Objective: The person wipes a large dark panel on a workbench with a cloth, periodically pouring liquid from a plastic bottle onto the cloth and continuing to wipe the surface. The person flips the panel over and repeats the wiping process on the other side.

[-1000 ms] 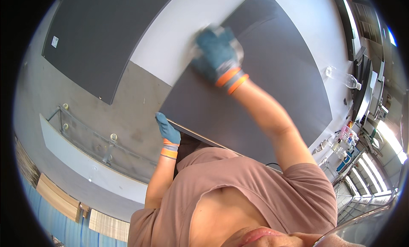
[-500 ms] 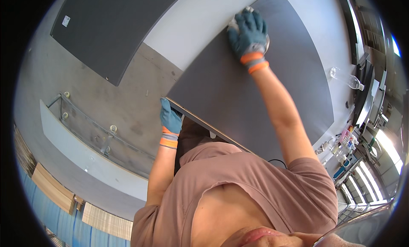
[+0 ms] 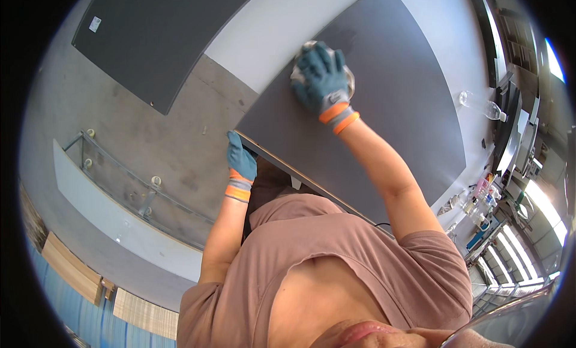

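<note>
A large dark grey panel (image 3: pixel 384 114) lies flat before me on a white worktop (image 3: pixel 270 36). My right hand (image 3: pixel 322 78), in a blue-grey work glove with an orange cuff, presses a pale cloth (image 3: pixel 350 82) onto the panel near its left edge. The cloth shows only around the fingers and palm. My left hand (image 3: pixel 241 159), gloved alike, grips the near left corner of the panel. Its fingers close over the edge; the underside of the grip is hidden.
Another dark panel (image 3: pixel 156 36) with a small white label stands at the upper left. A wheeled metal trolley (image 3: pixel 147 207) bears a long pale board at the left. On the right lie a clear plastic bottle (image 3: pixel 482 106) and several small supplies (image 3: pixel 480 204).
My right hand has slid the cloth toward me and to the left over the panel. My left hand stays at the corner.
</note>
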Available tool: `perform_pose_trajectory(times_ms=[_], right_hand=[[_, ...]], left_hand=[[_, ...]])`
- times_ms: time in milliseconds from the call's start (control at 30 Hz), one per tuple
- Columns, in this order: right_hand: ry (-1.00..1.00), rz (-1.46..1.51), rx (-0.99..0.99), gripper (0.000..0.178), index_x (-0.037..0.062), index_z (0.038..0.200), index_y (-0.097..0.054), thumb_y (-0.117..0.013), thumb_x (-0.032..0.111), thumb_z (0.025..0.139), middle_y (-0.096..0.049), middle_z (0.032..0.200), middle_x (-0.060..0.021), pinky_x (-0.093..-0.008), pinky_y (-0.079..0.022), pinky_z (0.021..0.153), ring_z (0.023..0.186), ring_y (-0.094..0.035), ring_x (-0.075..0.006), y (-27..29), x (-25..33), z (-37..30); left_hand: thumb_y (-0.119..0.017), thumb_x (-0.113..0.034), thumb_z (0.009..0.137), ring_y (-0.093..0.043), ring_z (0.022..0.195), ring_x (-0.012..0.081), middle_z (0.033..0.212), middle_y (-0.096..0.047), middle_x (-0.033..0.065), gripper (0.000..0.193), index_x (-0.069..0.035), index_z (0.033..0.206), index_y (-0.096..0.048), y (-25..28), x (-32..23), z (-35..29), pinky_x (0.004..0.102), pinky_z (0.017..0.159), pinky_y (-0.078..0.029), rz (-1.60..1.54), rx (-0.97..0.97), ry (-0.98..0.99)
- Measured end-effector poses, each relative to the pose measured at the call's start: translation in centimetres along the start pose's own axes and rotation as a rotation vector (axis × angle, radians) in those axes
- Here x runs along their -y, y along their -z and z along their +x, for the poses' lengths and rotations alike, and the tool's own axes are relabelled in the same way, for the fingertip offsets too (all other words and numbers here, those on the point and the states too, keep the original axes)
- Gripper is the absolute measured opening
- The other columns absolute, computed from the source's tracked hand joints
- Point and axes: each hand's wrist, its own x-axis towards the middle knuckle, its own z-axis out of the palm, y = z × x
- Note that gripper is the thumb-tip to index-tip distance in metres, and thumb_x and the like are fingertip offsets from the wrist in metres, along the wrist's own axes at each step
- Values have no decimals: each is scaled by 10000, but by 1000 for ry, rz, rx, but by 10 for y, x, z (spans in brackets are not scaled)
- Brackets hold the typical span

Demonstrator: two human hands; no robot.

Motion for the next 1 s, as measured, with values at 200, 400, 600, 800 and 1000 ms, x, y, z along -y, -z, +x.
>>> perform_pose_trajectory(times_ms=[200, 400, 600, 800, 1000], right_hand=[[-49, -101, -67, 408, 131, 1314, -740, -715, 351, 971, -614, 1524, -78, -571, -382, 1187, 1489, -483, -329, 19, -56, 28], [138, 67, -35, 487, 156, 1312, -749, -794, 376, 880, -615, 1511, -66, -586, -383, 1183, 1472, -501, -337, 2, 9, -14], [-80, -128, -244, 377, 144, 1238, -751, -737, 389, 953, -661, 1447, -90, -484, -409, 1168, 1448, -518, -329, -3, -104, 35], [-168, 342, -28, 488, 87, 1293, -708, -768, 312, 864, -666, 1360, -95, -484, -483, 1110, 1241, -627, -353, -25, 43, -11], [265, 384, 169, 545, 182, 1434, -704, -695, 436, 951, -584, 1587, -9, -587, -296, 1309, 1536, -451, -250, -1, 143, -62]], left_hand=[[-586, -682, 1063, -581, 1395, 269, 1553, -594, 96, 814, -35, 1555, -536, 3, -2, 2, 441, 1201, -463, 26, 21, 22], [-553, -657, 1094, -586, 1374, 252, 1526, -599, 96, 762, -25, 1521, -552, 1, 5, 3, 418, 1194, -478, 28, -14, -23], [-555, -651, 1096, -584, 1382, 251, 1528, -602, 82, 744, -42, 1523, -555, -7, -9, -3, 426, 1201, -469, 15, 70, 20], [-504, -731, 1074, -598, 1389, 265, 1550, -603, 87, 803, -102, 1571, -544, 2, -13, -3, 456, 1179, -488, 75, 61, 104], [-337, -918, 985, -552, 1469, 330, 1650, -530, 129, 1031, -166, 1685, -426, 7, -35, -7, 495, 1226, -453, -148, 246, 262]])
